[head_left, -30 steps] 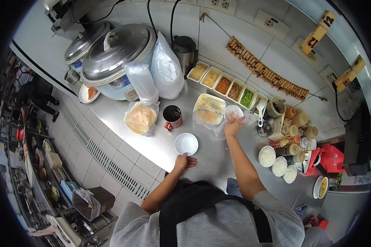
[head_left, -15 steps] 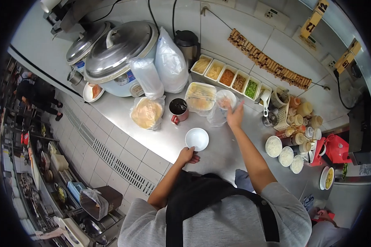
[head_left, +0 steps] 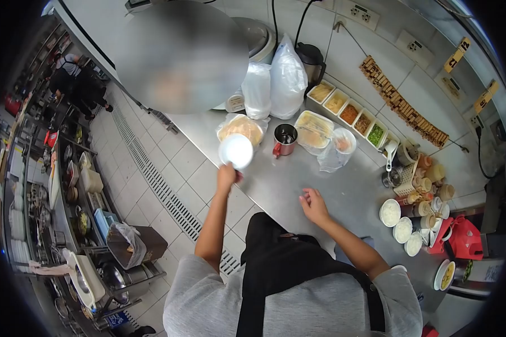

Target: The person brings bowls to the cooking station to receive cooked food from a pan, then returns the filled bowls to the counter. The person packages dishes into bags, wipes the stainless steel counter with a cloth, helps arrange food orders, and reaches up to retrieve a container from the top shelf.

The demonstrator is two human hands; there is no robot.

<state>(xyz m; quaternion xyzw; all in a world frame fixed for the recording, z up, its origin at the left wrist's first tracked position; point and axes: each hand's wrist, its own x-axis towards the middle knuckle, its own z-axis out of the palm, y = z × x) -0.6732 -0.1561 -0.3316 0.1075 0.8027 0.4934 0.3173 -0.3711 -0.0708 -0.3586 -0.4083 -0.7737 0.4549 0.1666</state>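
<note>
My left hand (head_left: 227,176) grips the rim of a white bowl (head_left: 236,151), holding it off the counter's front edge, partly over a bag of pale yellow food (head_left: 243,128). My right hand (head_left: 315,206) hovers above the steel counter (head_left: 298,174) with its fingers apart and nothing in them. To the right of the bag stands a red mug (head_left: 285,139) with a dark inside. Beyond it are a plastic-covered tray of yellowish food (head_left: 315,130) and a small white bowl (head_left: 344,140) on clear plastic, with something pinkish inside.
Topping tubs (head_left: 351,114) line the wall. Several bowls of white food (head_left: 402,229) and sauce bottles (head_left: 430,185) stand at the right. Filled plastic bags (head_left: 288,78) are behind. A large blur hides the upper left. People (head_left: 76,84) stand in the far aisle.
My left hand has lifted the white bowl and carried it left. My right hand has drawn back from the small bowl toward me. The view has shifted left.
</note>
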